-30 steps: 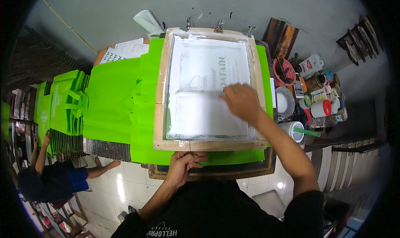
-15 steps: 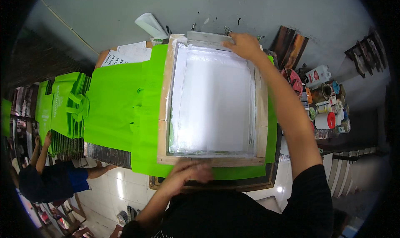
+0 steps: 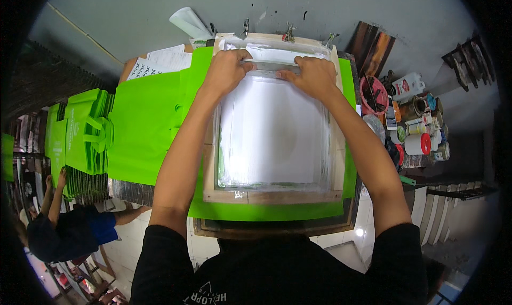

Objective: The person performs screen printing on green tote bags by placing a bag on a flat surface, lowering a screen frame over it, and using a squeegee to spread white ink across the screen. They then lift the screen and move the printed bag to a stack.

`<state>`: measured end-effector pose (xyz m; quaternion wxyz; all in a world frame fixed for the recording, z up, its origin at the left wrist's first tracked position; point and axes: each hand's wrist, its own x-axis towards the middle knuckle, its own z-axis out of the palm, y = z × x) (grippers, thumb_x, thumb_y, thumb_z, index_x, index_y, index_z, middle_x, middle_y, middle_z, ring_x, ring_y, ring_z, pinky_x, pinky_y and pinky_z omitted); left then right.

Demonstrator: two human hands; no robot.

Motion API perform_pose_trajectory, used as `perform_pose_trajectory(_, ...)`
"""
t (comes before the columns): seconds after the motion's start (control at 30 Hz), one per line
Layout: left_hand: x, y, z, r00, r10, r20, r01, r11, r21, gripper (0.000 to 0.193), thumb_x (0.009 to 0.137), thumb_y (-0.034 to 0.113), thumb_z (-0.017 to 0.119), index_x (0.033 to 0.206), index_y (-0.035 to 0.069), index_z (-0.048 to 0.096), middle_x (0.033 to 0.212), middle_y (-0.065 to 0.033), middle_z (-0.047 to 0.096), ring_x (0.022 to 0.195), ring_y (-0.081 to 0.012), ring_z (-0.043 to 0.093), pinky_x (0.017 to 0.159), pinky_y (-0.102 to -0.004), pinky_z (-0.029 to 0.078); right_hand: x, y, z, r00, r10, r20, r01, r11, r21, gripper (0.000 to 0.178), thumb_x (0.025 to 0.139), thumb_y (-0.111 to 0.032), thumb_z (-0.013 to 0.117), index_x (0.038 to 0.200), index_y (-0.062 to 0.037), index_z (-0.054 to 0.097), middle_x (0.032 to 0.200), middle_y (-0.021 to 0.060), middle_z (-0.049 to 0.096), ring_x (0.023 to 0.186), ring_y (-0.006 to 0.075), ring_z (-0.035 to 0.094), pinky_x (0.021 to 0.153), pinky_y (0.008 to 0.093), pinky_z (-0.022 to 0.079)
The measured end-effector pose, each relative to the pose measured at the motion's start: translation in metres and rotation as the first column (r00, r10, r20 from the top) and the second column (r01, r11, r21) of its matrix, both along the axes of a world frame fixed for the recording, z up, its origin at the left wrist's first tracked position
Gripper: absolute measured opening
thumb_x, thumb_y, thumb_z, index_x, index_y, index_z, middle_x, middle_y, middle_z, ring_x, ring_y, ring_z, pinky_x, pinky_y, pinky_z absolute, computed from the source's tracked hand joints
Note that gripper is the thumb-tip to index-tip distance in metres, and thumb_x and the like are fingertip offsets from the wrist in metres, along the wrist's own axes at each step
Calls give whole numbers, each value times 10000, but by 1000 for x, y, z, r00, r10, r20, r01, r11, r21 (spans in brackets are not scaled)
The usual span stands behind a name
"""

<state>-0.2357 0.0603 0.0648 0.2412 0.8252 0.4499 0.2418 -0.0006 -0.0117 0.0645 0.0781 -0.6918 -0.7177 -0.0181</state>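
Note:
Both my hands grip a pale squeegee that lies across the far part of a screen-printing frame. My left hand is closed on its left end, fingers over the top and thumb on the near side. On its right end my right hand is closed the same way. White ink shows on the screen mesh and along its taped borders. The wooden frame rests over bright green fabric, which sticks out past its near and right edges.
Green bags are spread and stacked to the left. Metal clamps stand at the frame's far edge by the grey wall. Several jars and bottles and a pink basin crowd the right. Another person works at far left.
My left hand has moved from the frame's near edge up to the squeegee and taken hold. The squeegee has come from the far rim down onto the mesh with my right hand.

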Motion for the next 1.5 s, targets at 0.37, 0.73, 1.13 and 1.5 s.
perform_pose_trajectory(0.37,-43,-108,0,1000,-29,6,29,998,-52,273,873,209,761,1042,-5,751,931,-237,720,798,-365,694,777,-390,538,-31,-104,-13,994,67,-89,-65,998,27,656,866,-689,620,807,-41,708,747,152,705,707,360,699,644,491,538)
perform_pose_trajectory(0.73,-88,-233,7,994,-112,8,113,988,-105,175,829,69,773,988,1,747,951,-189,719,885,-349,685,797,-402,541,-74,-232,-23,988,104,-117,-90,989,115,543,791,-596,762,742,-69,641,716,103,653,659,297,661,564,421,499)
perform_pose_trajectory(1.13,-147,-270,-65,999,-12,-51,28,945,325,1014,712,347,914,1538,95,382,1601,-201,387,1502,-397,328,1222,-605,123,-71,-271,-28,958,262,-118,-219,932,288,179,750,-155,686,912,-103,627,963,45,659,896,254,667,768,391,531)
perform_pose_trajectory(1.5,-124,-184,66,762,-78,643,-243,886,395,978,922,558,672,1602,26,213,1576,-258,400,1504,-372,327,1230,-458,227,-35,-180,172,961,259,98,-254,679,689,190,796,-190,732,938,-64,712,954,94,712,852,296,670,729,415,501)
